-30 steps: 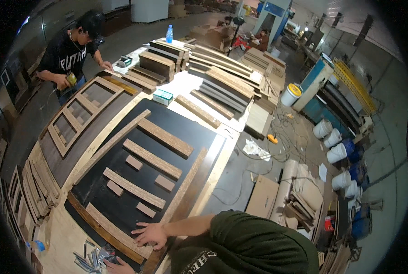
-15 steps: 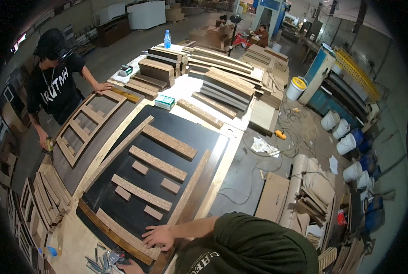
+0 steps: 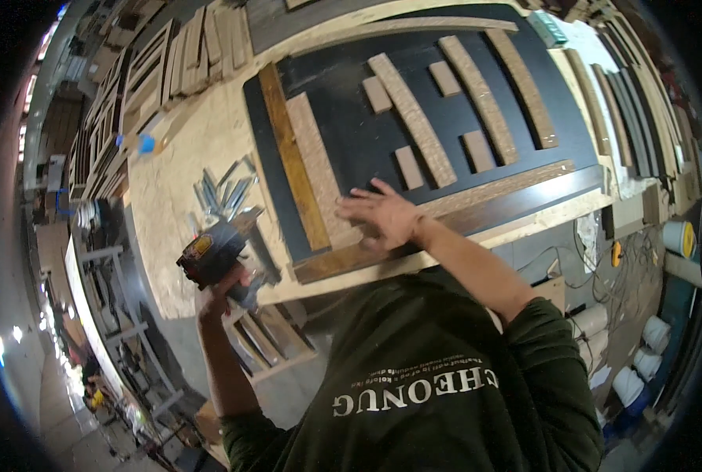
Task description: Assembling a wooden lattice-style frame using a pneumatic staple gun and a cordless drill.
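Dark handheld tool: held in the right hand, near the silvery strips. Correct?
Wrong hand: the head view shows the dark handheld tool held in the left hand, not the right hand, near the silvery strips.

The handheld tool [image 3: 215,253], black-bodied with a yellow mark on its side, is held tilted in the left hand [image 3: 231,282] above the bench [image 3: 182,185]. The chipboard strip [image 3: 311,141], pale, speckled and narrow, lies flat near the left side of the black panel [image 3: 331,71], its near end partly covered by the spread right hand [image 3: 386,220]; the panel rests flat
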The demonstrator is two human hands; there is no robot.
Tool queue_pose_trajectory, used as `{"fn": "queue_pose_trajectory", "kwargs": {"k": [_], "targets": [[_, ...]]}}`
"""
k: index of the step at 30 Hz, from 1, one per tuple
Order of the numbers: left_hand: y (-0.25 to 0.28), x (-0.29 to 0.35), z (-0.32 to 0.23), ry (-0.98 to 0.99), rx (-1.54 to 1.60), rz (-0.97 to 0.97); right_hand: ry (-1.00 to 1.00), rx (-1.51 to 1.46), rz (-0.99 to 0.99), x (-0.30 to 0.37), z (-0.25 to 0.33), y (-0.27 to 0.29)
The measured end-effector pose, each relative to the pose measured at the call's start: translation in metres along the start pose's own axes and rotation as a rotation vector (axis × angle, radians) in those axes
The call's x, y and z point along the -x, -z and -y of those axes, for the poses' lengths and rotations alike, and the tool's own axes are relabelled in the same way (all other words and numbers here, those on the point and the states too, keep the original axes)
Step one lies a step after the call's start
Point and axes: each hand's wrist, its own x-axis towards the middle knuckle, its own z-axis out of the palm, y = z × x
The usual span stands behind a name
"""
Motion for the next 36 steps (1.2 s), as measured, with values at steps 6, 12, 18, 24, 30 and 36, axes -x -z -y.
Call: {"fn": "queue_pose_trajectory", "kwargs": {"k": [6, 12, 18, 24, 30, 36], "targets": [[-0.036, -0.020, -0.049, -0.058, -0.399, 0.199, 0.087, 0.044, -0.035, -0.011, -0.006, 0.003], [-0.058, -0.024, -0.055, -0.560, -0.862, 0.158, 0.044, 0.000, -0.083, -0.016, -0.003, -0.006], [-0.060, -0.054, -0.043, -0.263, -0.565, 0.400, -0.032, 0.002, -0.064, -0.014, -0.003, 0.002], [-0.074, -0.057, -0.038, -0.242, -0.641, 0.321, -0.051, 0.053, 0.041, -0.016, -0.001, 0.006], [-0.086, -0.056, -0.039, -0.196, -0.761, 0.292, -0.067, 0.063, 0.074, -0.015, 0.000, 0.011], [-0.090, -0.054, -0.041, 0.080, -0.825, 0.384, -0.029, 0.023, -0.037, -0.013, -0.002, 0.006]]}}
